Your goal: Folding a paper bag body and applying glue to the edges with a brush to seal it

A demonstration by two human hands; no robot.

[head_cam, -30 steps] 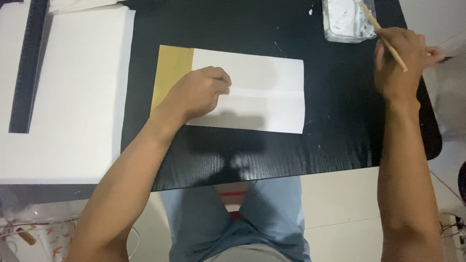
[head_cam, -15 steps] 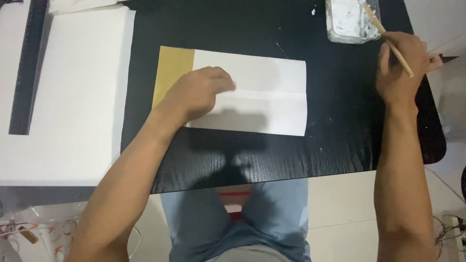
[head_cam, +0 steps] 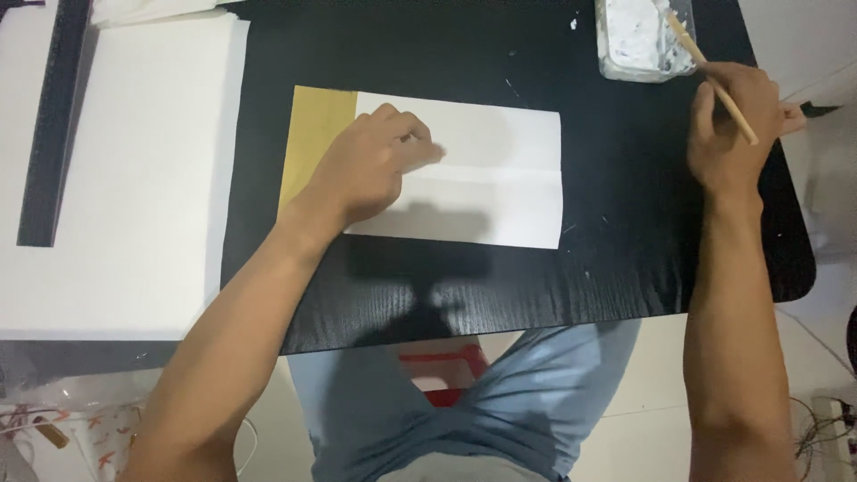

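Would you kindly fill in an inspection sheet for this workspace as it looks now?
Surface: black table, flecked white.
Job's things: folded white paper over a tan sheet; clear tub of white paste; wooden stick.
Clutter: white sheets and black strip at left.
Grippers: left hand presses the paper; right hand holds the stick, tip in the tub.
Cables: wires on the floor, bottom right.
Surroundings: red stool, pale floor.
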